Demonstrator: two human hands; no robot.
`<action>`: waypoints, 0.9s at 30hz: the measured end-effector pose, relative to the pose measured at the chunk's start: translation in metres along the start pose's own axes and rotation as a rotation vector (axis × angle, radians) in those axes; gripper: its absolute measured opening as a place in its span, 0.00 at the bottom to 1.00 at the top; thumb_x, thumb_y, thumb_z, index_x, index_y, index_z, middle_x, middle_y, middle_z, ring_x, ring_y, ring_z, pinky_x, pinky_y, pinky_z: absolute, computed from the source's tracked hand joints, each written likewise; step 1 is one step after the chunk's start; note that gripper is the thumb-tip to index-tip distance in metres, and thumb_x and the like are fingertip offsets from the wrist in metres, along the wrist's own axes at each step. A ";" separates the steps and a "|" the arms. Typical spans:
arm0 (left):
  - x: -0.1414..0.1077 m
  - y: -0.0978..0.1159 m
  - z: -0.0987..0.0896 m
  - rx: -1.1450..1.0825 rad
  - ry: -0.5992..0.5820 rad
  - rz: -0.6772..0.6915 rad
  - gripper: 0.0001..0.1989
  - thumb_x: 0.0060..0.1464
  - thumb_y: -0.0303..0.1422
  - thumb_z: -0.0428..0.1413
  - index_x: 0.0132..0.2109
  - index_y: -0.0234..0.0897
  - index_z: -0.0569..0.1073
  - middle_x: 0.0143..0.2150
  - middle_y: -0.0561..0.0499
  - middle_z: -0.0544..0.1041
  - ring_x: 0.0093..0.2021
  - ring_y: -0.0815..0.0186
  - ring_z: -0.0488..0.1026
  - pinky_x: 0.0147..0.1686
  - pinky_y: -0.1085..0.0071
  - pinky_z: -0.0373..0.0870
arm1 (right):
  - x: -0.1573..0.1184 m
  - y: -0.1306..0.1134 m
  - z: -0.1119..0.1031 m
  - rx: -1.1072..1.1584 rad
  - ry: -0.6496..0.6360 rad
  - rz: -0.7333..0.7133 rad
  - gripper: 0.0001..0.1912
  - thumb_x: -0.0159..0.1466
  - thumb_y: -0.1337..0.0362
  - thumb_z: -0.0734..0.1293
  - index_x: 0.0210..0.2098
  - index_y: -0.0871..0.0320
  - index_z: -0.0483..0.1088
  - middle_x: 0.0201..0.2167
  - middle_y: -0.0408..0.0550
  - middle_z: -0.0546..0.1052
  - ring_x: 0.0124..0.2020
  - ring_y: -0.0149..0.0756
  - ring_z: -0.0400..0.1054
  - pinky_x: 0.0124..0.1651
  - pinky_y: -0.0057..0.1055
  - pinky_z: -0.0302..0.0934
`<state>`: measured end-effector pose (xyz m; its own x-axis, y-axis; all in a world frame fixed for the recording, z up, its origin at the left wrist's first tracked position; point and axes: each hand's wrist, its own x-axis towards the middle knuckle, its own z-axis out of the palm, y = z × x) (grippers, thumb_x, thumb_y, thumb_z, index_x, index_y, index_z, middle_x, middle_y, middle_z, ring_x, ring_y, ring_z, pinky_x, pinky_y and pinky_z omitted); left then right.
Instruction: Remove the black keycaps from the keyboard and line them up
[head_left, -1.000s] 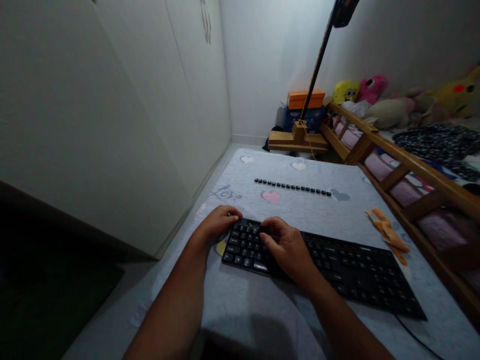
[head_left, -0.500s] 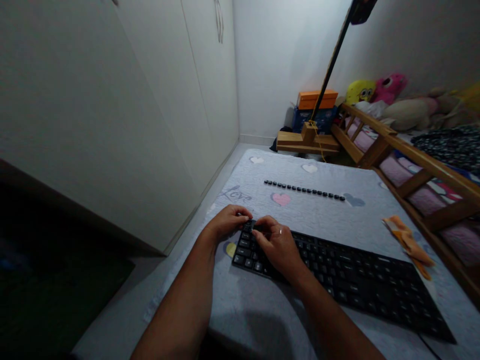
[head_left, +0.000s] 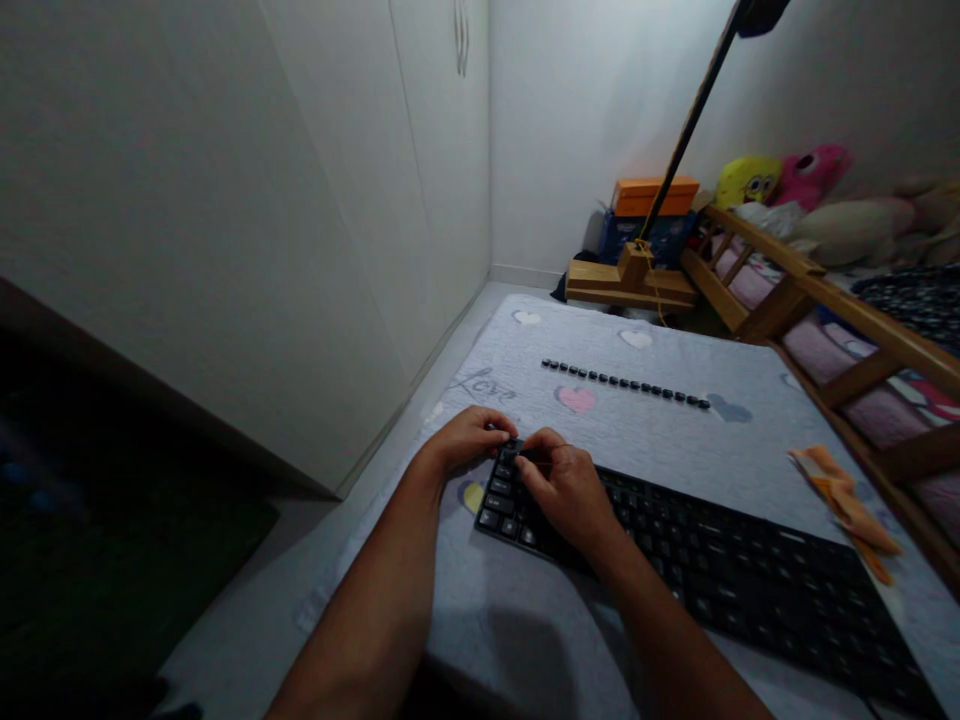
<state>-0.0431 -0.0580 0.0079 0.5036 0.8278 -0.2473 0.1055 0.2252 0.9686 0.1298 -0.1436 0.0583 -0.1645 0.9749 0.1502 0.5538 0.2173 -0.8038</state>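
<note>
A black keyboard [head_left: 720, 560] lies slanted on the pale quilted cover, its cable leaving at the lower right. My left hand [head_left: 474, 438] rests at its upper left corner, with fingers bent and the thumb close to the index finger. Just beside it my right hand [head_left: 566, 490] is over the left part of the keys, thumb and fingers curled together near the corner; anything between them is too small to make out. Beyond the keyboard, a row of small black keycaps [head_left: 624, 383] runs across the cover.
An orange cloth [head_left: 844, 497] lies right of the keyboard. A wooden bed rail [head_left: 862, 300] borders the right side, with plush toys behind it. At the far end stand a wooden lamp base [head_left: 630, 280] and an orange box [head_left: 654, 196]. A white wardrobe [head_left: 337, 200] rises on the left.
The whole view has shifted slightly, so things appear further right. Both hands remain at the keyboard's upper left corner in nearly the same pose.
</note>
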 end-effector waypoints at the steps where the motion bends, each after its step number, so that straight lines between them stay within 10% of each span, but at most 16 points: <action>1: 0.000 0.000 0.000 0.005 -0.001 -0.001 0.12 0.42 0.32 0.59 0.36 0.30 0.75 0.24 0.53 0.71 0.23 0.72 0.65 0.24 0.76 0.57 | 0.001 0.000 0.000 -0.007 -0.002 -0.001 0.03 0.61 0.65 0.63 0.34 0.56 0.68 0.26 0.43 0.75 0.26 0.33 0.69 0.34 0.28 0.61; 27: -0.002 0.004 0.002 0.065 0.031 -0.009 0.11 0.42 0.30 0.56 0.36 0.30 0.75 0.22 0.54 0.69 0.21 0.73 0.62 0.21 0.77 0.53 | 0.003 0.002 -0.007 -0.086 -0.014 -0.010 0.03 0.58 0.68 0.61 0.31 0.55 0.66 0.18 0.37 0.66 0.21 0.31 0.62 0.28 0.27 0.54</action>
<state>-0.0420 -0.0594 0.0119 0.4754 0.8418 -0.2558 0.1658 0.1998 0.9657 0.1357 -0.1404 0.0612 -0.1814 0.9720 0.1495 0.6201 0.2310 -0.7497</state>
